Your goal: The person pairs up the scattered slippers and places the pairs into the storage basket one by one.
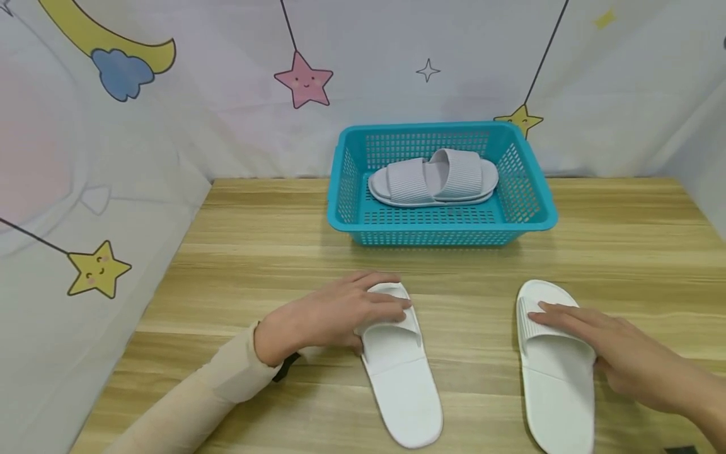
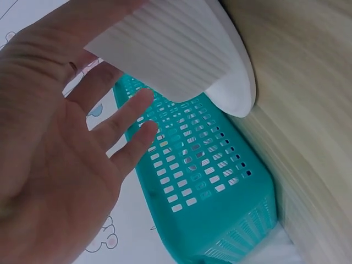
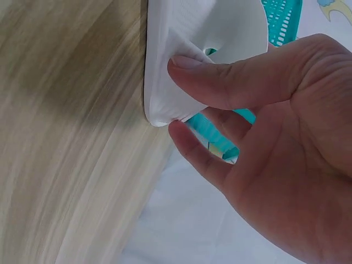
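Two white slippers lie on the wooden table with their toes toward the basket. Over the ribbed strap of the left slipper [image 1: 403,394] rests my left hand [image 1: 340,312], thumb at the strap's near side. In the left wrist view, its other fingers are spread and fairly straight beside the strap [image 2: 170,49]. My right hand [image 1: 615,347] holds the strap of the right slipper [image 1: 558,397], fingers across the top. The thumb [image 3: 192,69] presses into the strap's side in the right wrist view, where the strap bends.
Beyond the slippers stands a teal perforated basket [image 1: 442,236] against the white cartoon-printed backdrop [image 1: 374,50]. A pair of light grey ribbed slippers [image 1: 433,180] lies inside it. Bare wooden tabletop [image 1: 471,296] shows between the two white slippers.
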A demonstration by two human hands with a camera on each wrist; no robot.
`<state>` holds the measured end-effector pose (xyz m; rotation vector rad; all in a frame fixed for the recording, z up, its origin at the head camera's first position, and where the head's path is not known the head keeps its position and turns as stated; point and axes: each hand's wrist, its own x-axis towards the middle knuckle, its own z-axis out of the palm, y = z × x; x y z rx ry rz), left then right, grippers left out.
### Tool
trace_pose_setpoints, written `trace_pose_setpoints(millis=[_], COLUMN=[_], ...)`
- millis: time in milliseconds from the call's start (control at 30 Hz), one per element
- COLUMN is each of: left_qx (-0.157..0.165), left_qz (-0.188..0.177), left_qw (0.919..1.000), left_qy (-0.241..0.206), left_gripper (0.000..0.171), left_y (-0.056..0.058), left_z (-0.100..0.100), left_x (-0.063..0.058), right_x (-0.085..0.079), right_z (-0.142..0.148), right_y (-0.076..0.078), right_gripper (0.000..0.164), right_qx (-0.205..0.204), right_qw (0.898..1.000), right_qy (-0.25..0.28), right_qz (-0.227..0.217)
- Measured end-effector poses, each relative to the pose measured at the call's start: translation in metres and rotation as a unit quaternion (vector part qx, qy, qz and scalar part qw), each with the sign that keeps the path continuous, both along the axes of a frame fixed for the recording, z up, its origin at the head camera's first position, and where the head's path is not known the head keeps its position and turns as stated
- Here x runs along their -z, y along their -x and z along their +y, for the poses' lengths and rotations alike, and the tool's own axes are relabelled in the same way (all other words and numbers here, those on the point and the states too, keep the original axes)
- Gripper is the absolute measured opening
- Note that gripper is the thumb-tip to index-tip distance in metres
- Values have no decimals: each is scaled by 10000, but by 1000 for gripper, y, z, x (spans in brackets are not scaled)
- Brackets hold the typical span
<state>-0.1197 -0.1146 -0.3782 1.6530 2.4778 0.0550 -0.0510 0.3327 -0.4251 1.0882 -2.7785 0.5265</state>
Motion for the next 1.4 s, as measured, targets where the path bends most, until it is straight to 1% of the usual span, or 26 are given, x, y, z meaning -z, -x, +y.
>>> trace_pose_setpoints(millis=[100, 200, 333, 400, 500, 600, 733, 867, 967, 1033, 1200, 1300, 1400], left_qx=[-12, -161, -378, -447, -518, -510, -452, -568, -737, -855, -1087, -1216, -1315], left_qz=[-98, -338, -634, -710, -685, -497, -201, 109, 350, 454, 789, 958, 1038], left_qw=[9999, 9984, 9936, 9915, 9905, 9902, 9869, 9826, 9797, 9772, 9674, 9609, 9573], left_qy=[-136, -418, -858, -999, -1073, -1199, -1534, -1763, -1832, -1891, -2147, -2298, -2357], left_gripper=[74, 76, 83, 84, 82, 81, 79, 78, 78, 77, 75, 76, 77], left_y=[-1, -2, -3, -4, -6, -7, -8, -9, -11, -12, -14, -13, -12], left_z=[-2, -6, -11, -13, -16, -19, -22, -24, -26, -27, -29, -31, -32], left_x=[2, 4, 7, 7, 5, 5, 4, 4, 4, 4, 6, 6, 6], right_x=[1, 2, 1, 1, -1, -1, -2, -7, -9, -10, -11, -13, -15], right_z=[0, 0, 1, 0, -1, -3, -5, -7, -8, -8, -4, -1, 1], right_y=[-1, -1, -1, -1, -2, -3, -5, -5, -5, -5, -4, -3, -2], right_gripper=[122, 122, 121, 120, 121, 125, 133, 135, 131, 129, 122, 118, 115], right_qx=[-5, 41, 212, 279, 351, 315, 274, 319, 375, 400, 378, 426, 478], right_qw=[10000, 10000, 9993, 9988, 9981, 9980, 9976, 9968, 9958, 9952, 9948, 9940, 9939], right_qy=[5, -46, -276, -374, -480, -473, -541, -731, -817, -851, -947, -1011, -991], right_qz=[36, 67, 122, 143, 186, 281, 320, 58, -176, -257, -15, -5, -7])
